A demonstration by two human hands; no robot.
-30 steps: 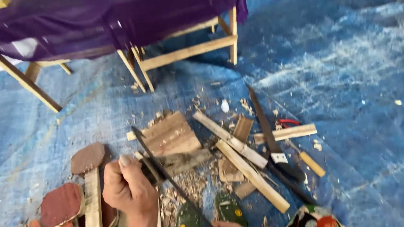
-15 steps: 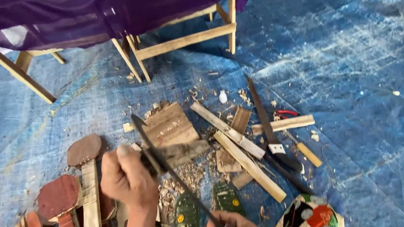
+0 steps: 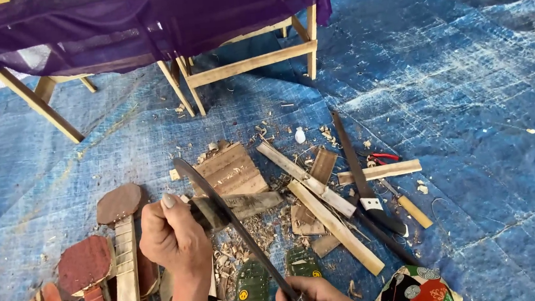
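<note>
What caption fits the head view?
Left hand steadies a dark wood piece while right hand holds a long blade.

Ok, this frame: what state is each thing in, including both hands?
Left hand: fist closed around the dark wood piece.
Right hand: gripping the long blade by its handle end.
Long blade: edge resting across the wood piece.
Second blade: lying flat on the blue tarp, untouched.
Wood shavings: scattered loose.

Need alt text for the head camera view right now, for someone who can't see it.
A left hand grips a dark piece of wood while a right hand holds a long dark blade laid across it, above a pile of wood shavings on a blue tarp. Wooden slats, another blade and a cloth-covered wooden stand lie around.
</note>
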